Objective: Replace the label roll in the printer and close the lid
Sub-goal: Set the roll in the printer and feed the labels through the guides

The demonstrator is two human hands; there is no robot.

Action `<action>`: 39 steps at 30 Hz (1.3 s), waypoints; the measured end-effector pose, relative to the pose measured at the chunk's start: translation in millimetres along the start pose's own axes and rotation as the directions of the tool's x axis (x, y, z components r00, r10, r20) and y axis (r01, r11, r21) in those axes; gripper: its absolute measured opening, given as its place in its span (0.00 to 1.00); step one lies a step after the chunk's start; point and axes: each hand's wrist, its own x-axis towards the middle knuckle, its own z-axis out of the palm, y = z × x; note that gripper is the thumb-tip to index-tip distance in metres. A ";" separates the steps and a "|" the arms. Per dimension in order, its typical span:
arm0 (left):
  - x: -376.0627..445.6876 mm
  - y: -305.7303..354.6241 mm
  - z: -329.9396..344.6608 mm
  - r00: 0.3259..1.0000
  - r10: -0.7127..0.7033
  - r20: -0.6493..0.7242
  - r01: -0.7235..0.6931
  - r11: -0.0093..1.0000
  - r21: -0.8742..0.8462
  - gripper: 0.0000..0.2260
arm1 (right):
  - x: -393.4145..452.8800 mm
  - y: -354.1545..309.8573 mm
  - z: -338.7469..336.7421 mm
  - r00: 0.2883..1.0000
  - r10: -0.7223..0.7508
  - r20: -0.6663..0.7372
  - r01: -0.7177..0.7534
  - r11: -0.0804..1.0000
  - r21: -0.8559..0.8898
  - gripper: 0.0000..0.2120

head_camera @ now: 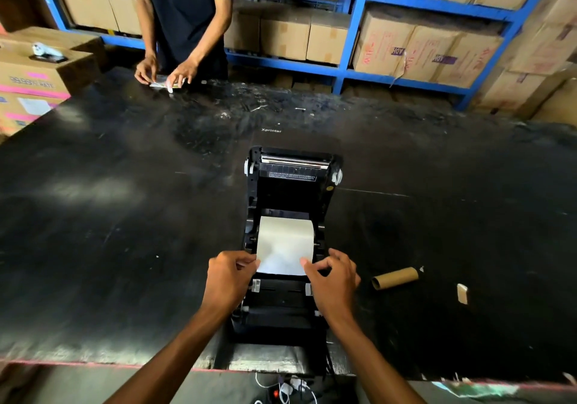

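Note:
A black label printer [281,313] sits on the dark table near its front edge, its lid [293,169] tipped back and open. A white label roll [285,238] lies in the printer's bay, with its loose paper end drawn toward me. My left hand [229,278] pinches the paper's left corner. My right hand [334,278] pinches the right corner. Both hands hover over the printer's front guides. An empty brown cardboard core [395,278] lies on the table to the right of the printer.
Another person [184,28] stands across the black table [125,216], handling a small packet. Cardboard boxes [34,82] stack at the left; blue shelving [352,38] with cartons lines the back. A small tan scrap [462,293] lies right of the core. Cables hang below the table edge.

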 end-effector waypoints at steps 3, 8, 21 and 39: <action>-0.8 0.1 -0.9 1.000 0.011 0.020 -0.012 1.000 0.012 0.08 | -5.9 0.0 0.3 1.000 -0.016 -0.007 0.016 1.000 -0.010 0.15; -2.1 -2.3 -0.9 0.999 -0.004 0.042 0.004 1.000 0.010 0.08 | -8.6 0.2 -8.5 0.993 0.004 0.115 -0.011 0.998 0.063 0.13; -5.0 -12.9 2.3 0.998 0.009 0.067 -0.009 1.000 0.010 0.05 | -6.5 11.4 -7.6 0.981 0.037 0.191 -0.039 0.999 0.007 0.07; 2.7 -12.8 -0.5 0.975 0.062 0.213 -0.067 0.998 0.018 0.12 | 7.8 22.4 -11.3 0.936 0.038 0.350 -0.056 0.998 0.039 0.07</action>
